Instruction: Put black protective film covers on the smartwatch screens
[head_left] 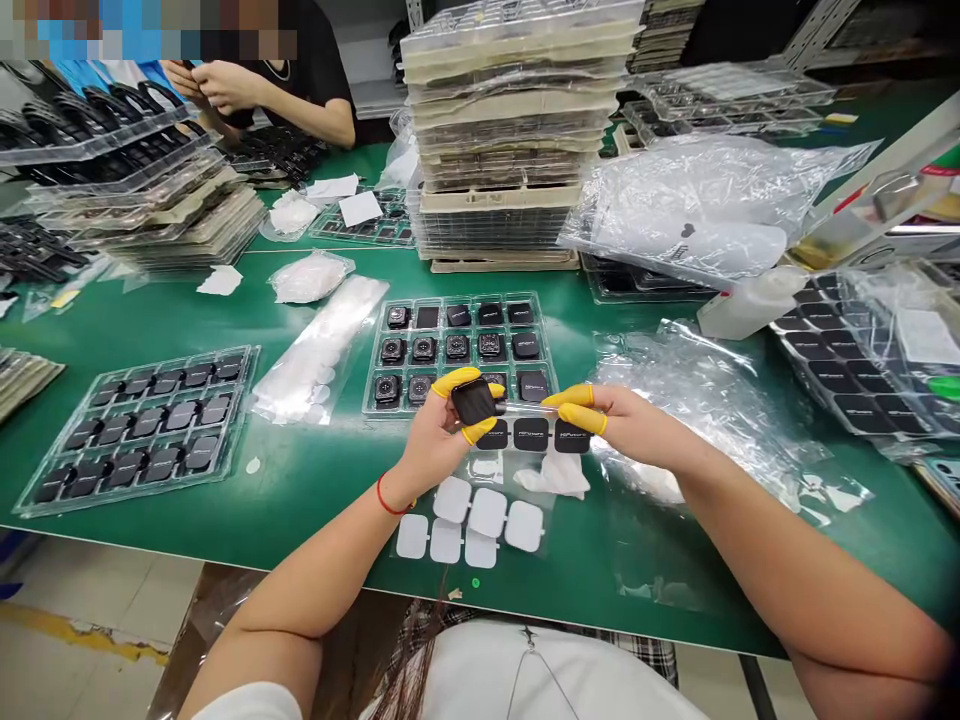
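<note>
My left hand (pixel 442 445) pinched the black square device (pixel 474 402) by its edges in yellow finger cots (pixel 581 418), above the clear plastic tray (pixel 457 296), while my right hand (pixel 626 425) pinched a clear film strip (pixel 525 408) level against it

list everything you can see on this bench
table: one, green, under everything
flat trays: two, clear, holding black squares, middle and left
tray stacks: two, clear and beige, back
plastic bags: two, clear, right
bottle: one, white, right
square pads: six, white, near front
black square: one, black, centre, held up
clear strip: one, clear, beside black square
co-worker's hands: two, top left
left hand: holding black square
right hand: pinching clear strip
bracelet: one, red, on left wrist
finger covers: four, yellow, on both hands
</note>
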